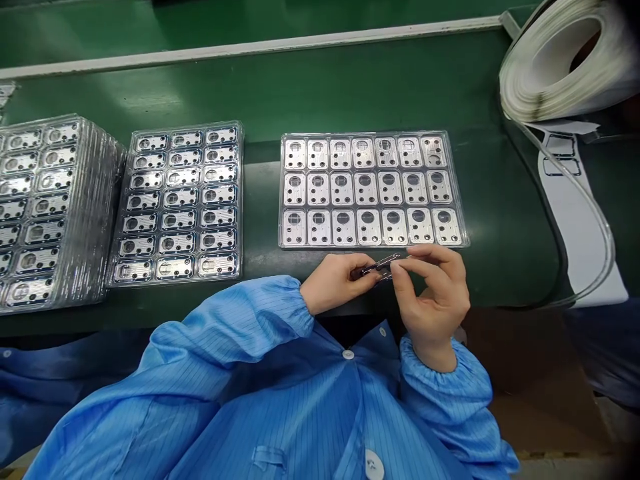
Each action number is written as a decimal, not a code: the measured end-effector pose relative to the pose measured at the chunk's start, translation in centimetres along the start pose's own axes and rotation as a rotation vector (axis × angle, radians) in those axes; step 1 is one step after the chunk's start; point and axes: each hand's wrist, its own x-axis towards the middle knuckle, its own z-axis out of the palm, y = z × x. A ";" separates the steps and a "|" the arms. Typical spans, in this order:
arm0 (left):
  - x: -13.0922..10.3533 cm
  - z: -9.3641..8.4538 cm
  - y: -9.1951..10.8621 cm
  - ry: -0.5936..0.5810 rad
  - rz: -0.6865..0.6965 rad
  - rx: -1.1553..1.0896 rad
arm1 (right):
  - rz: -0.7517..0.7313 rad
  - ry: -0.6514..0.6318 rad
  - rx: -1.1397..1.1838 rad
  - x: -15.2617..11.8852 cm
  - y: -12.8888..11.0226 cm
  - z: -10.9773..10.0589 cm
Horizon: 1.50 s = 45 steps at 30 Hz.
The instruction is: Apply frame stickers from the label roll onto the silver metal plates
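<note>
A small dark-edged metal part [384, 265] is held in front of my chest, just past the table's near edge. My left hand [340, 281] pinches its left end between thumb and fingers. At its right end, my right hand [434, 287] has thumb and index finger closed together by the part; whether they grip it or something thin is too small to tell. Right beyond my hands lies a clear tray [375, 207] with three rows of silver plates, each with round holes.
Another filled tray [197, 255] lies to the left, beside a tall stack of trays [90, 220]. A large white roll [540, 73] stands at the right, with a backing strip [583, 233] hanging over the table edge. A pale rail [260, 47] crosses behind.
</note>
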 end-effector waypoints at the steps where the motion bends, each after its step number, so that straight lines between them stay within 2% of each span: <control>1: 0.0 0.0 0.0 -0.001 -0.004 0.011 | -0.009 -0.014 0.013 -0.1 0.0 0.0; 7: 0.1 -0.2 0.4 -0.015 -0.026 -0.008 | -0.053 -0.086 0.084 -0.5 0.0 -0.3; 15: 0.0 -0.1 0.6 -0.048 -0.035 -0.041 | 0.020 0.075 -0.096 -0.3 0.8 0.4; 19: -0.1 -0.1 0.6 -0.049 -0.043 -0.027 | 0.049 0.090 -0.187 -0.2 0.5 0.7; 26: -0.1 -0.1 0.6 -0.053 -0.043 0.004 | 0.011 0.079 -0.242 -0.6 0.7 0.9; 32: -0.2 -0.1 0.5 -0.072 -0.004 -0.084 | -0.009 0.074 -0.247 -0.4 0.7 0.9; 36: -0.2 -0.1 0.3 -0.041 0.023 -0.101 | 0.002 0.072 -0.252 -0.3 0.6 1.0; 45: -0.2 -0.2 0.7 -0.020 -0.010 -0.103 | -0.089 0.086 -0.265 -0.8 1.1 0.9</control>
